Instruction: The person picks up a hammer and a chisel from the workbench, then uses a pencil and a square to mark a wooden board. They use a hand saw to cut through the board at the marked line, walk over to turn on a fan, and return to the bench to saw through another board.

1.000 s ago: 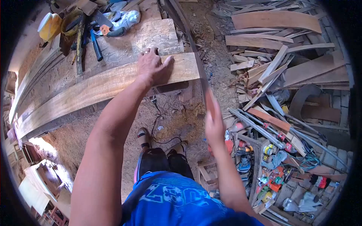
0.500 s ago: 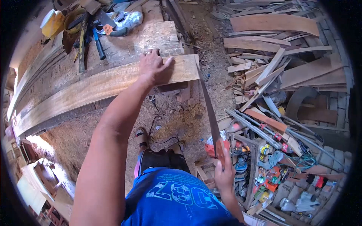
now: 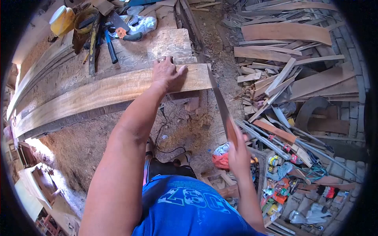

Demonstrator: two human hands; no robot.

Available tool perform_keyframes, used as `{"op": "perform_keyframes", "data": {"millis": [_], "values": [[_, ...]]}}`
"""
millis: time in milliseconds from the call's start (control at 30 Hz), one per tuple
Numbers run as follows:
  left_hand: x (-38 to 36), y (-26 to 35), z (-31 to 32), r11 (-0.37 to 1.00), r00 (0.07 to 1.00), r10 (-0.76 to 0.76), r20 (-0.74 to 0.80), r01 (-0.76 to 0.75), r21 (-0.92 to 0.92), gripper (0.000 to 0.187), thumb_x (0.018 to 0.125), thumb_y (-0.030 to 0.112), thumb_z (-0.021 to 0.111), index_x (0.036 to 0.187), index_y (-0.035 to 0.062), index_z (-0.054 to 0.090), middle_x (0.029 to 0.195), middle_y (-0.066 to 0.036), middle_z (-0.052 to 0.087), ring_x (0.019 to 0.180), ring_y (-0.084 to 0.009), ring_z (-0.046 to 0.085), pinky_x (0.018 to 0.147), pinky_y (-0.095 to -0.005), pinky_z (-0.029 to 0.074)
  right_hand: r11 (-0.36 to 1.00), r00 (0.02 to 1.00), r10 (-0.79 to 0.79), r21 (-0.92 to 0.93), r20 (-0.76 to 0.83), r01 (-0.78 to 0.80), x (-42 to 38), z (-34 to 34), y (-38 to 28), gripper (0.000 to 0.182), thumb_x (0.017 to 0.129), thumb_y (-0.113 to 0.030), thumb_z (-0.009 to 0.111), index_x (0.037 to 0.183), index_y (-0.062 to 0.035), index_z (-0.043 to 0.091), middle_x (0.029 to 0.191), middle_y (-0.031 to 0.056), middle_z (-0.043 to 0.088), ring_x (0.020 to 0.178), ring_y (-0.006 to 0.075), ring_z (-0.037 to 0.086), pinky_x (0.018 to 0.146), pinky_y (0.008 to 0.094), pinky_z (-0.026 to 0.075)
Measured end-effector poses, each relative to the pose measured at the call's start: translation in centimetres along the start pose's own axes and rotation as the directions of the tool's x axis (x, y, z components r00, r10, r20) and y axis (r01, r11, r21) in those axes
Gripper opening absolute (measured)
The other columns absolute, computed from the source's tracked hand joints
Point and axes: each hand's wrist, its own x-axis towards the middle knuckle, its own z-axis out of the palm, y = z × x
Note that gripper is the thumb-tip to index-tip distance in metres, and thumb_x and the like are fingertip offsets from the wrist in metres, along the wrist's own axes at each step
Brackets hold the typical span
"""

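Note:
A long curved plank [image 3: 106, 87] lies across the workbench [image 3: 136, 59]. My left hand [image 3: 167, 74] presses on it near its right end, fingers spread with the tips over the far edge and the thumb apart. My right hand [image 3: 239, 152] is closed around the handle of a hand saw [image 3: 223, 107]. The saw's blade slants up and left, its far part against the plank's right end.
On the bench are a hammer [image 3: 111, 46], a second saw with an orange and black handle [image 3: 128, 34] and a yellow container [image 3: 62, 20]. Wood offcuts [image 3: 271, 74] and metal pipes [image 3: 319, 148] lie at right. A black cord [image 3: 159, 135] crosses the floor near my feet.
My right hand and the saw have moved forward, up in the view, along the blade's line. My left hand keeps its hold on the plank. The whole view has shifted slightly.

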Motion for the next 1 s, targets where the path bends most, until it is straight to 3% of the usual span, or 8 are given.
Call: {"op": "perform_keyframes", "data": {"millis": [133,333,400,500,567,733,833,1000], "values": [[0.6,-0.5,1.0,1.000,1.000,-0.012,0.002,0.012,0.022,0.070,0.099,0.059,0.046,0.108,-0.0037,0.075,0.131,-0.019,0.059,0.122,-0.0318,0.053,0.105,-0.0423,0.034,1.000,1.000,-0.024,0.000,-0.014,0.024,-5.4,-3.3,-1.2,0.058,0.096,0.001,0.049,0.153,-0.0113,0.043,0.143,0.0232,0.058,0.128,0.0396,0.060,0.100,0.0477,0.051],[0.9,-1.1,2.4,0.995,0.995,0.047,-0.083,-0.040,0.094,0.071,0.099,0.066,0.041,0.096,0.0074,0.081,0.121,-0.012,0.061,0.106,-0.0263,0.064,0.096,-0.0441,0.036,0.988,0.985,-0.156,-0.023,-0.076,0.155,21.6,6.5,-1.7,0.059,0.100,-0.014,0.050,0.154,-0.0328,0.038,0.117,0.0273,0.068,0.108,0.0502,0.065,0.089,0.0540,0.052],[0.8,-1.3,2.6,1.000,0.991,0.024,-0.134,-0.021,0.023,0.074,0.097,0.066,0.047,0.091,-0.0003,0.079,0.125,-0.013,0.061,0.119,-0.0296,0.055,0.101,-0.0415,0.036,0.994,0.995,-0.080,-0.063,0.056,0.084,25.0,5.4,-3.7,0.053,0.096,-0.010,0.046,0.149,-0.0153,0.046,0.133,0.0277,0.062,0.125,0.0457,0.059,0.105,0.0464,0.047],[1.0,-1.3,2.4,1.000,0.994,0.018,-0.106,-0.017,0.008,0.074,0.097,0.066,0.047,0.092,-0.0004,0.079,0.124,-0.013,0.061,0.118,-0.0294,0.056,0.101,-0.0413,0.036,0.991,0.990,-0.134,-0.034,-0.035,0.133,19.2,4.8,-2.6,0.053,0.097,-0.010,0.048,0.150,-0.0134,0.046,0.138,0.0256,0.060,0.128,0.0436,0.057,0.107,0.0446,0.046],[0.7,-1.1,1.9,1.000,0.997,0.021,-0.073,-0.022,-0.012,0.074,0.097,0.065,0.047,0.092,-0.0008,0.079,0.125,-0.013,0.061,0.119,-0.0296,0.055,0.102,-0.0416,0.036,0.970,0.967,-0.242,0.013,-0.086,0.244,10.7,2.5,-1.8,0.061,0.099,-0.007,0.050,0.156,-0.0263,0.037,0.135,0.0258,0.062,0.121,0.0474,0.060,0.098,0.0517,0.050],[0.6,-0.7,2.0,0.998,0.984,0.037,-0.175,-0.027,0.063,0.069,0.098,0.066,0.044,0.095,0.0072,0.081,0.119,-0.014,0.062,0.117,-0.0280,0.057,0.097,-0.0447,0.037,0.998,0.998,0.049,-0.042,0.032,-0.048,-4.7,-6.0,-3.3,0.059,0.097,0.003,0.049,0.154,-0.0129,0.042,0.142,0.0236,0.059,0.125,0.0351,0.064,0.101,0.0413,0.050],[0.9,-1.0,2.0,0.998,0.989,0.047,-0.137,-0.040,0.055,0.067,0.098,0.064,0.045,0.094,0.0080,0.081,0.118,-0.014,0.062,0.119,-0.0294,0.055,0.097,-0.0450,0.037,0.990,0.990,-0.140,0.018,-0.002,0.140,3.2,-2.1,-1.8,0.059,0.097,0.003,0.050,0.153,-0.0127,0.042,0.144,0.0210,0.059,0.125,0.0322,0.065,0.101,0.0393,0.051],[0.8,-1.1,2.2,0.998,0.988,0.050,-0.147,-0.043,0.046,0.067,0.098,0.065,0.045,0.089,0.0101,0.082,0.118,-0.014,0.063,0.120,-0.0268,0.055,0.098,-0.0458,0.037,0.970,0.970,-0.240,-0.025,0.049,0.241,26.4,5.4,-2.1,0.047,0.102,-0.022,0.048,0.149,-0.0206,0.047,0.123,0.0265,0.067,0.117,0.0473,0.062,0.097,0.0509,0.050]]}}
